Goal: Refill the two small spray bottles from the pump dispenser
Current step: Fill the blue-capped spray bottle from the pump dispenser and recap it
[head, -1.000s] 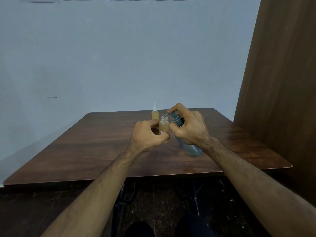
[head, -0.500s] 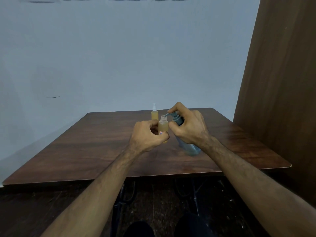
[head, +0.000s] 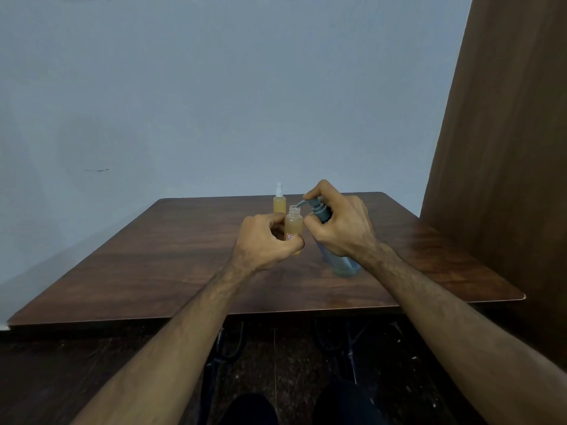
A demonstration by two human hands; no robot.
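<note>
My left hand [head: 264,240] grips a small uncapped spray bottle [head: 293,223] of amber liquid, held upright above the brown table [head: 153,265]. My right hand [head: 340,225] is wrapped round the neck of a blue-grey pump dispenser [head: 337,262], tilted left, with the index finger on top of the pump head [head: 317,207]. The pump's spout ends right over the open mouth of the held bottle. A second small spray bottle [head: 279,202], capped with a white nozzle and filled with amber liquid, stands on the table just behind.
A pale wall rises behind the table. A dark wood panel [head: 506,148] stands close along the table's right side. Below the near edge are the table's metal legs, a dark floor and my knees.
Both hands and the bottles have stayed almost in place. The index finger on the pump head has shifted slightly.
</note>
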